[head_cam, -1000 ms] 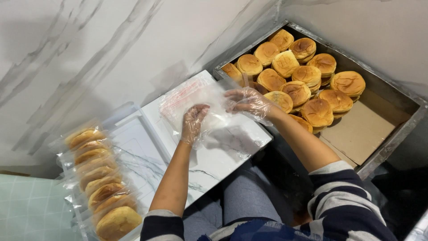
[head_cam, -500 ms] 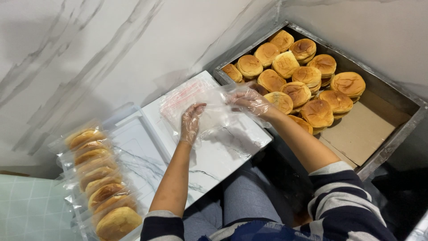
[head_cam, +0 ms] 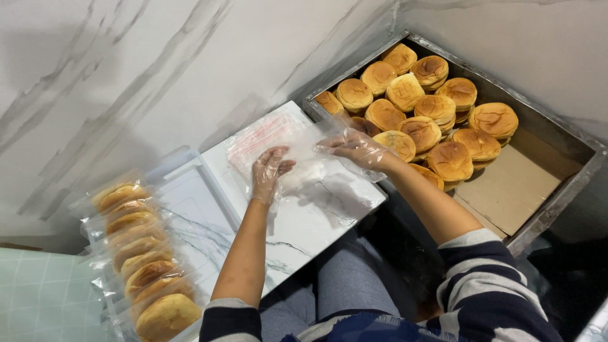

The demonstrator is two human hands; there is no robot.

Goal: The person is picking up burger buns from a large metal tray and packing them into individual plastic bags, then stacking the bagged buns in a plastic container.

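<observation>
Both hands wear thin clear gloves. My left hand point(head_cam: 268, 172) pinches the near side of a clear plastic bag point(head_cam: 297, 166) that lies over a stack of flat bags point(head_cam: 263, 134) on a white marbled board point(head_cam: 316, 218). My right hand point(head_cam: 353, 147) grips the same bag at its far right edge, close to the tray. A metal tray point(head_cam: 560, 190) at the upper right holds several round golden buns point(head_cam: 437, 106) piled on brown paper.
A row of several buns sealed in clear bags point(head_cam: 139, 259) leans along the lower left on a clear plastic lid point(head_cam: 190, 190). A marbled white wall point(head_cam: 126, 63) fills the upper left. My lap in grey trousers point(head_cam: 354, 285) sits under the board.
Both hands have shifted slightly on the bag, the left fingers closing on its near side and the right hand drawing its edge toward the tray. Buns and tray are unmoved.
</observation>
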